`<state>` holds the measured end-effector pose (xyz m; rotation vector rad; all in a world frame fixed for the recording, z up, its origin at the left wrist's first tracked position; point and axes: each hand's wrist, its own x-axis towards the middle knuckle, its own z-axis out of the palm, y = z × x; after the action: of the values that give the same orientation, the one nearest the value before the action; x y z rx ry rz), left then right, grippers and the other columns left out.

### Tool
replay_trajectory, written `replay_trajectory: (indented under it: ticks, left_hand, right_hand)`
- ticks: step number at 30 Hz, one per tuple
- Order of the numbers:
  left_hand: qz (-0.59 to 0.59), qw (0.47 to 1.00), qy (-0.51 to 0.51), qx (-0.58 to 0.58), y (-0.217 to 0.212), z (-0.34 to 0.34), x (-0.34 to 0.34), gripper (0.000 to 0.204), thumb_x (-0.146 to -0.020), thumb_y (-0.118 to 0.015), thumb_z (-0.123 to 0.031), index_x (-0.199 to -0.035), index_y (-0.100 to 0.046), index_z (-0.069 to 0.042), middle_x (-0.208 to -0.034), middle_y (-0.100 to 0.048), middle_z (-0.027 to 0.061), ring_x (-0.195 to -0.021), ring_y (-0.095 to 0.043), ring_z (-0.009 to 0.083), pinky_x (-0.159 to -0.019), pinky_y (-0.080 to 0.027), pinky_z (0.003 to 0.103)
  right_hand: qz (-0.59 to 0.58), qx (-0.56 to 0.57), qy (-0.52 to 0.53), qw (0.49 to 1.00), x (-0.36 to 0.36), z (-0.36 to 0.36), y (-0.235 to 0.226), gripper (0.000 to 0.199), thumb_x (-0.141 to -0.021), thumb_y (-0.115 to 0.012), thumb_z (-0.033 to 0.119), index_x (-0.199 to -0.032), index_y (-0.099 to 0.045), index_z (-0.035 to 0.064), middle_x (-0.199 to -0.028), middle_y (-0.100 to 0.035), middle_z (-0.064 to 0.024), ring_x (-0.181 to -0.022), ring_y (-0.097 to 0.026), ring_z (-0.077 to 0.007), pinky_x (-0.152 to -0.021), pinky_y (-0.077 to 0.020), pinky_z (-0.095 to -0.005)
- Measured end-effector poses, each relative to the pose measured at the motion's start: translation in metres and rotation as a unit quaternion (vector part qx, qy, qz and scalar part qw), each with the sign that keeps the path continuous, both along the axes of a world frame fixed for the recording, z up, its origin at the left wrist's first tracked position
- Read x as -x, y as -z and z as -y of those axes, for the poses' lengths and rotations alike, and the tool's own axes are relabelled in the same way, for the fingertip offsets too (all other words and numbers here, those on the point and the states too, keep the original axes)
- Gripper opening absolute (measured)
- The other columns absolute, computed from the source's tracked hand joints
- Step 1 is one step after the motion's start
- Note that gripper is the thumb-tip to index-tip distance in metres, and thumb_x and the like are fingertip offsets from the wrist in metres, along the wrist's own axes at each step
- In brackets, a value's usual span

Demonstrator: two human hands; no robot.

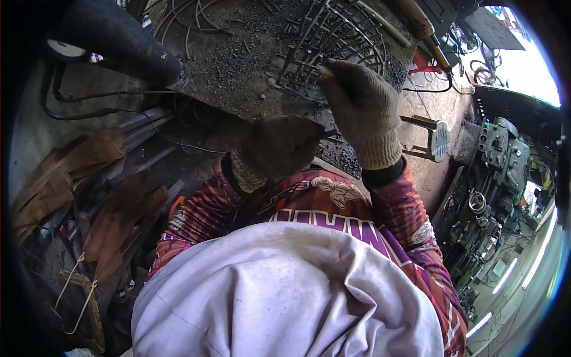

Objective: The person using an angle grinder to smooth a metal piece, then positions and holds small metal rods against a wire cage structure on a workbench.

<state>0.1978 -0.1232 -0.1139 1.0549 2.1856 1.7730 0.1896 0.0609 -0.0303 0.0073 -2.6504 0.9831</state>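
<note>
Both my hands wear knitted work gloves above the near side of a dirty workbench. My left hand, in a dark, soiled glove, is closed at the centre. A short dark piece pokes out from its fingertips toward my right wrist; its kind is unclear. My right hand, in a paler glove, is raised a little farther out with its fingers curled to the thumb. Whatever those fingers may hold is hidden. Just beyond it stands an open, basket-like frame of bent metal rods, partly covered by the hand.
Dark metal bits litter the bench. A thick dark tube and cables lie at the left. Brown cloths and metal bars crowd the lower left. A metal stand is right of the bench; a green machine stands farther right.
</note>
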Motion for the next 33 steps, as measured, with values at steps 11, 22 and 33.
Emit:
replay_trajectory:
  ticks: [11,22,33]
  left_hand:
    - [-0.067,0.997,0.024,0.004,0.007,0.003,0.005,0.021,-0.09,-0.071,-0.01,-0.108,-0.08,-0.006,-0.096,-0.077,0.0161,-0.078,-0.077,0.0325,-0.069,-0.063,0.041]
    - [-0.073,0.997,0.028,0.008,0.006,0.002,0.008,0.019,-0.089,-0.072,-0.014,-0.105,-0.079,-0.007,-0.095,-0.076,0.0164,-0.077,-0.076,0.0358,-0.067,-0.063,0.044]
    - [-0.076,0.996,0.034,0.016,0.01,0.003,0.008,0.021,-0.091,-0.069,-0.021,-0.108,-0.077,-0.011,-0.093,-0.074,0.0158,-0.077,-0.074,0.0367,-0.065,-0.061,0.047]
  right_hand:
    - [-0.008,-0.079,0.019,0.997,0.013,0.015,0.009,0.019,-0.096,-0.073,0.029,-0.102,-0.079,0.0121,-0.088,-0.077,-0.0138,-0.082,-0.077,-0.0344,-0.072,-0.0616,-0.0436]
    - [0.01,-0.139,0.009,0.99,0.016,0.021,0.0,0.02,-0.096,-0.071,0.029,-0.1,-0.078,0.0116,-0.089,-0.076,-0.0158,-0.082,-0.075,-0.0377,-0.071,-0.0605,-0.0477]
    - [0.074,-0.155,0.003,0.985,0.016,0.025,-0.014,0.02,-0.096,-0.076,0.025,-0.104,-0.08,0.0071,-0.092,-0.078,-0.0163,-0.084,-0.079,-0.0311,-0.075,-0.0612,-0.0385]
